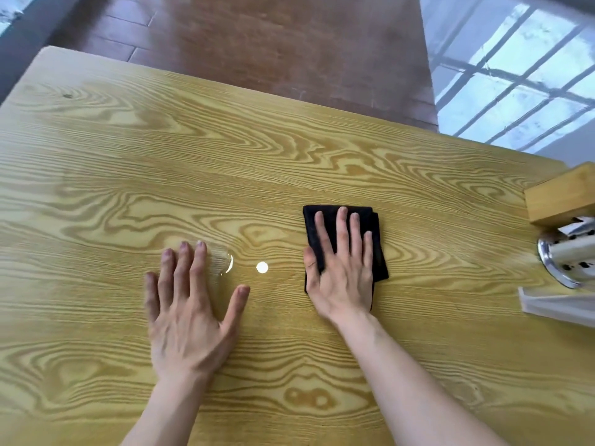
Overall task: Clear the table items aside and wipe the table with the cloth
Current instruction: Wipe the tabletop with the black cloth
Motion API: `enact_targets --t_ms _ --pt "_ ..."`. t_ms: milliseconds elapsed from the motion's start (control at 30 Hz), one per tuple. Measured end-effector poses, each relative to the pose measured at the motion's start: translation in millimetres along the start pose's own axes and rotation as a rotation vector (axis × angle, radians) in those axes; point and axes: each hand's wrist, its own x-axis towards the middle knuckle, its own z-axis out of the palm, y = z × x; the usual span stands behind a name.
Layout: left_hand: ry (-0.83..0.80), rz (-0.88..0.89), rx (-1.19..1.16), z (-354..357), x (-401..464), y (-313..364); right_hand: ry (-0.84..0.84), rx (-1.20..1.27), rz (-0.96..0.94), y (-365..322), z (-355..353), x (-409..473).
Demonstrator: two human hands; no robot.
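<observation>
Pressing flat, the right hand (343, 272) pins the cloth (373, 239), long axis toward the table's (128, 156) far edge; the left hand (186, 317) lies empty, fingers spread.

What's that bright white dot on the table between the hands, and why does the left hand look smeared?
Head view: the white dot looks like a lamp's glare on the glossy table; the left hand is blurred, likely by motion, while the right hand on the black cloth is sharper; the table's edges bow from the wide lens.

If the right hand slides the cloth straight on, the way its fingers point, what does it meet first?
Nothing, it seems: the right hand and black cloth have only bare table ahead, up to its far edge.
</observation>
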Motion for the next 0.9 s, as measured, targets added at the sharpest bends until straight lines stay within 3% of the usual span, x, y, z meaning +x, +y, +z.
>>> enact_targets --t_ms 433,700,900 --pt "0.011 0.027 -0.035 -3 -4 -1 -0.03 0.034 -0.129 -6 -5 -132" --pt "0.013 0.022 -0.048 -3 -3 -3 -0.003 0.06 -0.07 -9 2 -45" --pt "0.025 0.02 -0.061 -2 0 -5 0.053 0.328 -0.042 -58 1 21"
